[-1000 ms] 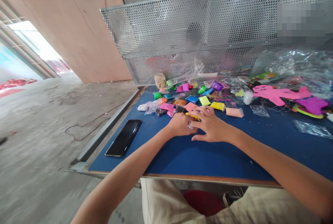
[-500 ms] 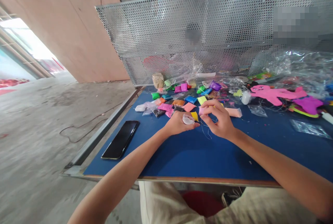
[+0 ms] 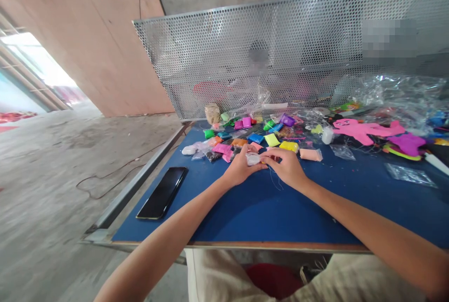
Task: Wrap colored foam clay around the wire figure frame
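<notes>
My left hand (image 3: 241,167) is closed around a small translucent white plastic piece (image 3: 252,159); whether it is a bag or a cup I cannot tell. Against its right side, my right hand (image 3: 286,167) has thumb and fingers pinched together. What the pinch holds is hidden, though a bit of yellow shows by the fingertips. Thin pale threads (image 3: 276,180) hang below the right fingers onto the blue table. Just beyond the hands lie a yellow packet (image 3: 289,146), a pale yellow-green packet (image 3: 271,140) and a peach packet (image 3: 310,154).
A black phone (image 3: 162,193) lies on the blue table (image 3: 280,222) at left. Several coloured packets, a white case (image 3: 189,150) and a stone-like lump (image 3: 212,113) spread behind. Pink cut-out figure (image 3: 365,130), purple star shape (image 3: 407,145) and clear wrappers lie right. A perforated metal panel (image 3: 224,49) rises behind.
My right hand has moved left to meet the left hand at the plastic piece. The small pinkish lump it pinched before is no longer visible. The view has shifted slightly.
</notes>
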